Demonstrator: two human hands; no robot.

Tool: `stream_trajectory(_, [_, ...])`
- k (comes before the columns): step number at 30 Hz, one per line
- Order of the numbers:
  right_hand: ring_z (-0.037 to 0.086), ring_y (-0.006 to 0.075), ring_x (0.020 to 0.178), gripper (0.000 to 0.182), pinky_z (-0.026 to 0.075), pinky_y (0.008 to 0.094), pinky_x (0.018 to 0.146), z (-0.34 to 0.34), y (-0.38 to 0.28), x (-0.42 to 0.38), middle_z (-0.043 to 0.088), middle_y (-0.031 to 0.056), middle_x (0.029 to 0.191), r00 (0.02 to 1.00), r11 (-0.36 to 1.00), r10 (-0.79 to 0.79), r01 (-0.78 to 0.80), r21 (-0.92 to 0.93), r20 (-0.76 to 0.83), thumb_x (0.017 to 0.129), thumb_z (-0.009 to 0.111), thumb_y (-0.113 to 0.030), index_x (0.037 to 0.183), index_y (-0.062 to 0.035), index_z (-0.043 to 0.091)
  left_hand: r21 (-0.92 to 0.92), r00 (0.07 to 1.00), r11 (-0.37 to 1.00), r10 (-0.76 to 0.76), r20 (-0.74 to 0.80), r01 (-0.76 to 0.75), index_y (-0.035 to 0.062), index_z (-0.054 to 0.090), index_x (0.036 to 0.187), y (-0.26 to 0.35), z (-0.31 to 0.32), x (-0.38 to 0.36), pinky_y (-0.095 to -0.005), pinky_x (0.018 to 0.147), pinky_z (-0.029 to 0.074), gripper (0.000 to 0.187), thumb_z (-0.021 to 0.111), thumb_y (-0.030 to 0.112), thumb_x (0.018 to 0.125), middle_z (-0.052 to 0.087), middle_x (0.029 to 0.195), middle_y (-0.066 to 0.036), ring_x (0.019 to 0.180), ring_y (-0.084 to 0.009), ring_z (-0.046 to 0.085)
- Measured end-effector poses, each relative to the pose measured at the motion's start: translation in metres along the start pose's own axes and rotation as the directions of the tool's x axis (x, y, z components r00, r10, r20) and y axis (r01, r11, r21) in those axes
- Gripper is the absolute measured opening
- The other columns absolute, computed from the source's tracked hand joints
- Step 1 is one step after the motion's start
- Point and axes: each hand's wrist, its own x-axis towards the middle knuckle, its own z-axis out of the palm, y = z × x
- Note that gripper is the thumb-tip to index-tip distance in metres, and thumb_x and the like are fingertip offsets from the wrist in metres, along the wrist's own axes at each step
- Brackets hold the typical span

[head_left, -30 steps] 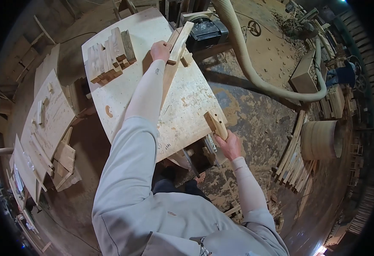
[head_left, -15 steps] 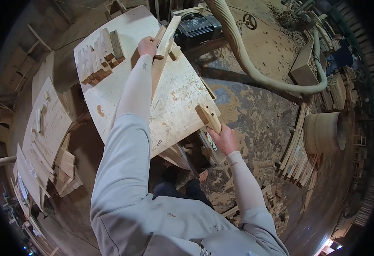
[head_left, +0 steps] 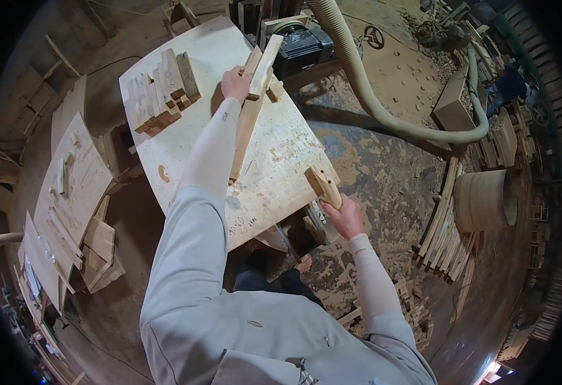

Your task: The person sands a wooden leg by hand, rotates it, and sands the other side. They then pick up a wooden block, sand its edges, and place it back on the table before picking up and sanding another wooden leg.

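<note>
My left hand [head_left: 235,84] reaches over the pale tabletop [head_left: 281,154], its fingers closed at the edge of a long wooden strip [head_left: 247,131]. Against that strip lies a thicker, light wooden bar [head_left: 267,66], angled toward the motor; a small wood block [head_left: 274,90] sits beside it. At the tabletop's right corner, my right hand [head_left: 345,218] is wrapped round a rounded wooden handle [head_left: 331,194]. The handle joins a short wooden piece [head_left: 315,183] and shows dark holes. My left fingertips are partly hidden.
Stacked wood pieces [head_left: 165,90] occupy the tabletop's left side. Beyond it stand a black motor [head_left: 303,48] and a thick ribbed hose [head_left: 364,90]. Long slats [head_left: 440,218] and a round drum [head_left: 483,200] are at right. Another board-topped table [head_left: 79,173] stands left.
The view has shifted, so the tabletop appears lower and further right. The long strip's near end now shows closer to me. My right hand stays on the handle.
</note>
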Motion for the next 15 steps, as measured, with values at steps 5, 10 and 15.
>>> stream_trajectory(5, [0.076, 0.0492, 0.098, 0.054, 0.059, 0.0543, 0.086, -0.013, -0.014, -0.005, 0.078, 0.0298, 0.101, 1.0, 1.0, 0.0, -0.001, 0.017, 0.011, 0.093, 0.083, -0.049, 0.112, 0.0012, 0.077, -0.287, 0.997, 0.955, -0.082, -0.013, 0.075, 0.0023, 0.078, 0.134, -0.014, 0.004, 0.001, -0.0396, 0.089, 0.063, 0.045, 0.083, 0.021, 0.093, 0.082, 0.12, -0.018, 0.106, -0.0275, 0.079])
stream_trajectory(10, [0.076, 0.0496, 0.097, 0.052, 0.059, 0.054, 0.085, -0.021, -0.019, -0.004, 0.078, 0.029, 0.1, 0.998, 0.999, 0.033, -0.034, 0.021, 0.047, 0.093, 0.083, -0.048, 0.111, 0.0007, 0.077, -0.664, 0.923, 0.642, -0.264, 0.278, 0.384, -0.0062, 0.073, 0.135, -0.028, -0.016, 0.01, -0.0285, 0.081, 0.061, 0.04, 0.078, 0.016, 0.102, 0.078, 0.112, -0.01, 0.098, -0.018, 0.076])
stream_trajectory(15, [0.075, 0.0503, 0.096, 0.052, 0.059, 0.055, 0.084, -0.032, -0.028, -0.005, 0.078, 0.0285, 0.099, 0.996, 0.998, 0.054, -0.055, 0.008, 0.074, 0.093, 0.084, -0.049, 0.108, -0.0002, 0.076, -0.7, 0.877, 0.53, -0.328, 0.352, 0.479, -0.005, 0.073, 0.134, -0.03, -0.028, 0.022, -0.0332, 0.082, 0.061, 0.042, 0.081, 0.02, 0.102, 0.076, 0.118, -0.013, 0.098, -0.0219, 0.075])
